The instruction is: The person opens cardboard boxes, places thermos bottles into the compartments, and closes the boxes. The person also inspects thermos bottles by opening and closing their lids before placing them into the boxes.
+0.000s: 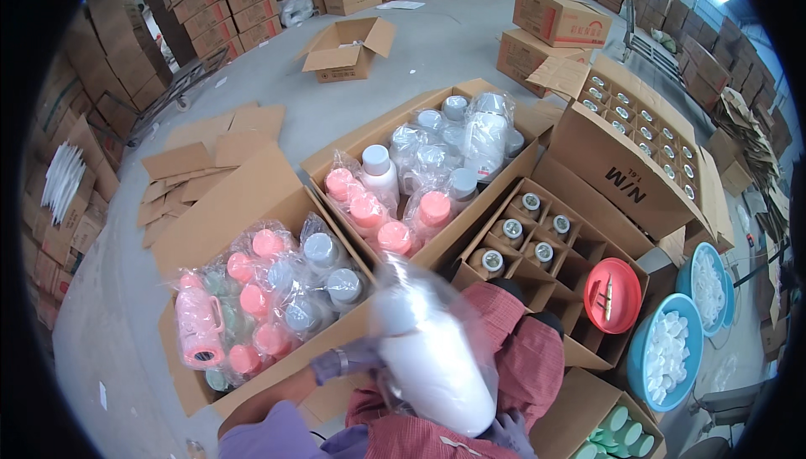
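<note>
A white vacuum flask [434,371] with a grey cap, loosely wrapped in a clear plastic bag, is tilted over my lap and blurred. My gloved left hand [359,357] grips it from the left side, fingers hidden behind it. By the flask's base is my gloved right hand [513,435], mostly covered by the flask and sleeve. In front to the left stands an open carton [283,374] of bagged flasks with pink, grey and green caps. A pink flask [200,327] lies on top there. Behind it, another carton [434,257] holds bagged white and pink-capped flasks.
To the right, a divided carton [576,248] holds several bottle liners and carries a red bowl [598,295] with a pointed tool. Blue basins [636,367] hold white plastic parts. Green pieces [620,430] fill a box at lower right. Flattened cardboard [182,182] lies left.
</note>
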`<act>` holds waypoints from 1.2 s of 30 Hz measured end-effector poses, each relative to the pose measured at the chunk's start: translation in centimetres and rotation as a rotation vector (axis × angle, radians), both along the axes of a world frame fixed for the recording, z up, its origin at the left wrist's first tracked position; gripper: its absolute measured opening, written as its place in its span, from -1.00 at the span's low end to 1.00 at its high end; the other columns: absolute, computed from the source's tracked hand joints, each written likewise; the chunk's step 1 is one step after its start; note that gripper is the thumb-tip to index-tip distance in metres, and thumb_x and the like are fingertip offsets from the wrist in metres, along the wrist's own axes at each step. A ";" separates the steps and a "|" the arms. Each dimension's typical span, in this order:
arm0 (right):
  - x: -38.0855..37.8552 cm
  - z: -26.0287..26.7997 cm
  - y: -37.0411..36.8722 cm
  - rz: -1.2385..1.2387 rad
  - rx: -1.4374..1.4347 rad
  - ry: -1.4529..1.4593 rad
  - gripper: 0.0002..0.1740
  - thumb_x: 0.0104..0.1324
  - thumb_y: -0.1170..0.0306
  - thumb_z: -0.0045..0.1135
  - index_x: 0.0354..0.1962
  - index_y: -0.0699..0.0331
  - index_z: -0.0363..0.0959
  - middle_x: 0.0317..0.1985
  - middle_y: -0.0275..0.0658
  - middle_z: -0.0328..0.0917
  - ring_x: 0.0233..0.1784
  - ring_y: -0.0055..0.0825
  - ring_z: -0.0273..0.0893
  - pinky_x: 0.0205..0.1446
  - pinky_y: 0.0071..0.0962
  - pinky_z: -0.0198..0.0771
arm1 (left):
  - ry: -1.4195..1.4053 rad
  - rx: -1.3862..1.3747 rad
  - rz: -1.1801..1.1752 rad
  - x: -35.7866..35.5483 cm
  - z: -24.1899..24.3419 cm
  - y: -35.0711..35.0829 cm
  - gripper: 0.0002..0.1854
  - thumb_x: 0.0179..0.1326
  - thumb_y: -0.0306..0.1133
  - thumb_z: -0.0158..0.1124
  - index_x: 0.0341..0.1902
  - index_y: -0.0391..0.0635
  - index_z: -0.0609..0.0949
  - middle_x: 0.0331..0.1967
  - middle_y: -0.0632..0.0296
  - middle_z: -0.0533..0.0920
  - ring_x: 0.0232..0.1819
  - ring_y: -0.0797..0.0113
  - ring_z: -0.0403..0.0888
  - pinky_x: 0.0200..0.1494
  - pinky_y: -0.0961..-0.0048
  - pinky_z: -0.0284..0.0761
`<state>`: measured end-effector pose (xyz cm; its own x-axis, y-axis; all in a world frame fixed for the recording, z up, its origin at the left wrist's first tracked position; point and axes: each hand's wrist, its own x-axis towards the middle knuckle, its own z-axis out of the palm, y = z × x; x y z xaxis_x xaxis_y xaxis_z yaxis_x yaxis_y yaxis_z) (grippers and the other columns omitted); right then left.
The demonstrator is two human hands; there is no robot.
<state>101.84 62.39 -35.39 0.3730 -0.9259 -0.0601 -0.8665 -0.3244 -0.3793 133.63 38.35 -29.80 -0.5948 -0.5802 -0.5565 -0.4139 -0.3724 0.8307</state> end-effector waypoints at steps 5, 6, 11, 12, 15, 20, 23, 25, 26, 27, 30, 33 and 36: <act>8.7 12.2 -17.7 0.186 -0.291 -0.382 -0.59 -0.10 0.29 0.19 -0.24 0.27 0.46 -0.15 -0.06 0.37 -0.03 -0.10 0.32 0.16 -0.09 0.21 | 0.671 0.148 0.750 7.4 -2.0 2.5 -0.70 0.12 -0.38 0.07 -0.05 -0.10 0.55 -0.15 0.22 0.62 -0.06 0.23 0.58 -0.11 0.22 0.57; 10.2 12.7 -20.6 0.185 -0.290 -0.379 -0.59 -0.02 0.34 0.14 -0.17 0.26 0.39 -0.12 -0.05 0.37 -0.01 -0.11 0.33 0.17 -0.11 0.21 | 0.791 0.193 0.907 9.1 -2.1 2.8 -0.71 0.12 -0.39 0.06 -0.07 -0.10 0.55 -0.17 0.23 0.63 -0.07 0.23 0.58 -0.12 0.21 0.58; 9.7 13.9 -26.4 0.067 -0.394 -0.447 -0.70 0.06 0.38 0.14 -0.20 0.17 0.38 -0.05 -0.15 0.40 0.03 -0.18 0.39 0.20 -0.19 0.23 | 0.814 -0.337 1.352 19.1 -8.3 -10.3 -0.84 0.10 -0.50 0.05 -0.22 -0.13 0.52 -0.23 0.20 0.58 -0.16 0.27 0.58 -0.09 0.14 0.61; 8.1 15.1 -25.5 -0.009 -0.366 -0.467 -0.63 0.06 0.39 0.16 -0.12 0.18 0.39 -0.02 -0.16 0.40 0.05 -0.17 0.39 0.21 -0.20 0.22 | 0.743 -0.507 1.352 21.6 -10.2 -13.3 -0.84 0.11 -0.50 0.06 -0.21 -0.13 0.51 -0.22 0.20 0.58 -0.17 0.24 0.59 -0.08 0.12 0.60; 1.9 14.6 -20.9 -0.363 -0.465 -0.344 -0.60 0.01 0.55 0.16 -0.12 0.25 0.45 -0.04 -0.12 0.45 0.04 -0.08 0.40 0.14 -0.18 0.31 | 0.556 -0.366 1.642 22.6 -14.2 -20.1 -0.87 0.15 -0.46 0.13 -0.21 -0.09 0.53 -0.21 0.21 0.56 -0.22 0.20 0.58 -0.17 0.13 0.60; -5.8 10.3 -10.1 -0.947 -0.453 -0.266 -0.60 0.03 0.57 0.13 -0.10 0.27 0.44 -0.04 -0.06 0.46 0.02 -0.06 0.41 0.13 -0.18 0.32 | -1.355 -1.011 0.012 30.9 -18.4 -30.7 -0.77 0.23 -0.25 0.15 -0.06 0.04 0.55 -0.15 0.26 0.57 -0.15 0.19 0.56 -0.16 0.28 0.55; -7.6 8.5 -1.2 -1.117 -0.287 -0.002 -0.62 0.07 0.47 0.13 -0.09 0.26 0.44 -0.05 -0.05 0.47 0.03 -0.06 0.42 0.12 -0.15 0.32 | -1.238 -0.888 0.275 24.1 -25.1 -27.9 -0.73 0.27 -0.25 0.11 0.00 -0.02 0.52 -0.07 0.23 0.54 -0.07 0.20 0.52 -0.07 0.29 0.49; -6.2 6.5 1.2 -1.160 -0.224 -0.035 -0.61 0.09 0.40 0.13 -0.06 0.24 0.44 -0.05 -0.09 0.48 0.03 -0.11 0.43 0.11 -0.18 0.33 | -1.119 -0.960 0.463 25.6 -23.5 -27.6 -0.71 0.29 -0.24 0.08 0.04 -0.05 0.50 -0.02 0.21 0.52 -0.02 0.20 0.49 -0.01 0.29 0.45; -5.9 5.5 3.4 -1.211 -0.147 -0.068 -0.63 0.11 0.39 0.13 -0.08 0.22 0.45 -0.06 -0.11 0.49 0.04 -0.12 0.43 0.12 -0.19 0.34 | -1.021 -0.967 0.521 23.5 -24.3 -25.8 -0.69 0.30 -0.24 0.07 0.06 -0.07 0.49 0.01 0.20 0.51 0.01 0.20 0.48 0.02 0.30 0.43; -5.2 5.1 5.1 -1.248 -0.130 -0.057 -0.65 0.12 0.39 0.12 -0.09 0.21 0.45 -0.07 -0.10 0.49 0.03 -0.11 0.44 0.11 -0.20 0.34 | -0.907 -0.996 0.577 22.0 -23.8 -25.0 -0.68 0.32 -0.24 0.05 0.08 -0.09 0.48 0.03 0.19 0.50 0.04 0.20 0.46 0.05 0.30 0.42; -5.7 5.4 11.2 -1.405 -0.124 -0.064 -0.67 0.15 0.37 0.12 -0.10 0.22 0.46 -0.10 -0.08 0.50 0.00 -0.08 0.45 0.09 -0.20 0.36 | -0.590 -1.096 0.585 16.6 -19.2 -24.2 -0.64 0.35 -0.24 0.01 0.14 -0.14 0.45 0.11 0.16 0.47 0.12 0.20 0.42 0.14 0.31 0.36; -9.8 3.9 18.0 -1.674 -0.239 -0.003 -0.61 0.16 0.31 0.13 -0.05 0.26 0.42 -0.12 -0.01 0.51 -0.04 -0.03 0.48 0.06 -0.20 0.38 | -0.327 -1.121 0.422 10.4 -13.9 -22.6 -0.59 0.39 -0.23 -0.03 0.20 -0.20 0.43 0.19 0.13 0.44 0.20 0.20 0.38 0.22 0.32 0.30; -14.5 1.8 29.0 -1.978 -0.147 0.113 -0.58 0.15 0.22 0.12 -0.07 0.25 0.42 -0.15 0.06 0.47 -0.07 0.01 0.47 0.06 -0.14 0.37 | -0.134 -1.081 0.222 3.5 -10.7 -19.7 -0.55 0.43 -0.23 -0.07 0.26 -0.25 0.40 0.28 0.10 0.41 0.28 0.21 0.34 0.31 0.33 0.24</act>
